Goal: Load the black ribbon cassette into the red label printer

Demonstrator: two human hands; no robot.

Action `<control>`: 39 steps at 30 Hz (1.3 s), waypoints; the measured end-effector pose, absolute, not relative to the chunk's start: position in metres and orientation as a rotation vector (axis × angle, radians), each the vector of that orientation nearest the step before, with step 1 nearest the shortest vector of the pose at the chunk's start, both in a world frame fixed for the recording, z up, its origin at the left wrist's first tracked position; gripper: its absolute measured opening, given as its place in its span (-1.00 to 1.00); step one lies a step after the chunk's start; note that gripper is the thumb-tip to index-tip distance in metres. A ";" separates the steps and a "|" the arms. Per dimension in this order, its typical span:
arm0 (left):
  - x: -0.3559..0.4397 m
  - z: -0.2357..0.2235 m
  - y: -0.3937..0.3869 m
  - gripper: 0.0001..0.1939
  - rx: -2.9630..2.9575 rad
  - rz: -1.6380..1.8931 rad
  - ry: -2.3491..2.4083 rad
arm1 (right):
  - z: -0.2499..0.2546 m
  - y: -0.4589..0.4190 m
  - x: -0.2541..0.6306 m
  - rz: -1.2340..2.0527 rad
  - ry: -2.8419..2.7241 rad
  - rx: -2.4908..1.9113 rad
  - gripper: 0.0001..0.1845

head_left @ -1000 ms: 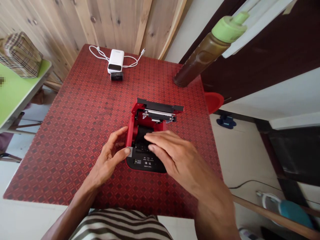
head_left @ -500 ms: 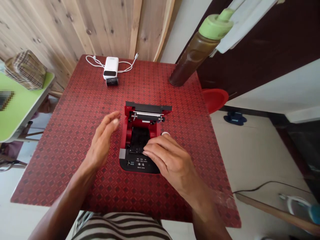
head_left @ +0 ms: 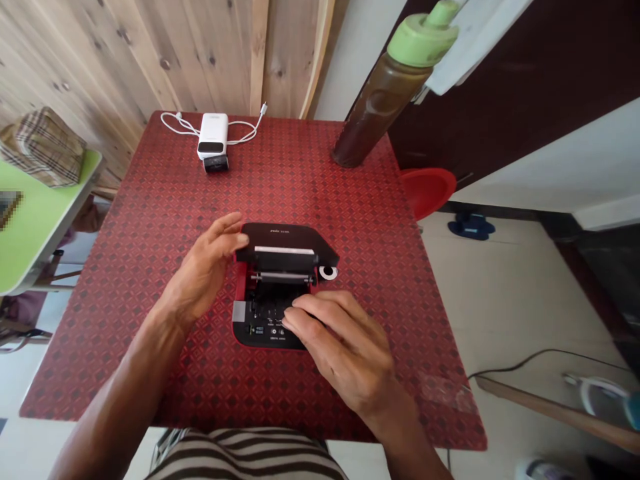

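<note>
A small red and black device that looks like a label printer [head_left: 270, 335] sits on the table in front of me, its black lid [head_left: 283, 237] tilted partway down. At the lid's left corner, my left hand [head_left: 200, 267] has its thumb and fingers on the edge. My right hand [head_left: 345, 340] is over the front right of the device, fingertips pressed together near the black slot; whatever they pinch is hidden. Inside, a roller bar [head_left: 283, 277] shows under the lid. A white ring with a dark centre [head_left: 328, 273] lies beside the device's right side.
At the back of the red patterned table [head_left: 170, 373] lie a white power bank [head_left: 213, 130] with a cable and a small black cylinder [head_left: 216, 164]. A tall brown bottle [head_left: 377, 100] with a green cap stands back right. A red stool [head_left: 427, 192] is beyond the right edge.
The lid has swung from upright to partly lowered. My left hand has moved onto its left corner. My right hand has shifted slightly toward the front edge, fingers still together.
</note>
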State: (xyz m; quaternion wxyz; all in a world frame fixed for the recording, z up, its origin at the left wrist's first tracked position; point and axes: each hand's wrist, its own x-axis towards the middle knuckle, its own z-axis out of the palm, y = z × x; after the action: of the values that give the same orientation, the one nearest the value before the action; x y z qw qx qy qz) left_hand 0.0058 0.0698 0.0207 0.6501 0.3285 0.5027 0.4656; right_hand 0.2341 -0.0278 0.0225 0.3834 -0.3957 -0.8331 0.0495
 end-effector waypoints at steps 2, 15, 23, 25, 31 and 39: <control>-0.001 0.017 0.056 -0.34 0.796 1.005 1.127 | 0.019 -0.032 0.234 0.100 -2.115 -1.018 -0.81; -0.009 -0.003 0.030 -0.25 0.935 0.937 1.043 | 0.009 -0.038 0.239 0.059 -2.051 -1.132 -0.82; -0.011 -0.015 0.024 -0.29 0.962 0.981 1.004 | 0.006 -0.048 0.234 0.078 -1.994 -1.276 -0.52; -0.011 -0.017 0.024 -0.31 0.974 0.991 0.996 | 0.004 -0.048 0.232 0.084 -1.988 -1.279 -0.53; -0.008 -0.015 0.017 -0.35 0.945 1.014 1.070 | -0.005 -0.058 0.236 0.185 -1.961 -1.256 -0.34; -0.013 -0.014 -0.019 -0.31 0.901 1.019 1.045 | -0.027 -0.084 0.229 0.173 -1.628 -1.405 -0.32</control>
State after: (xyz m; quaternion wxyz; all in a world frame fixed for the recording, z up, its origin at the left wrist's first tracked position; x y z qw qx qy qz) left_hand -0.0134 -0.0191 -0.0139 0.6542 0.3973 0.4610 0.4491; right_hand 0.2289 -0.0840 -0.0268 0.4724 -0.5740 -0.6651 0.0705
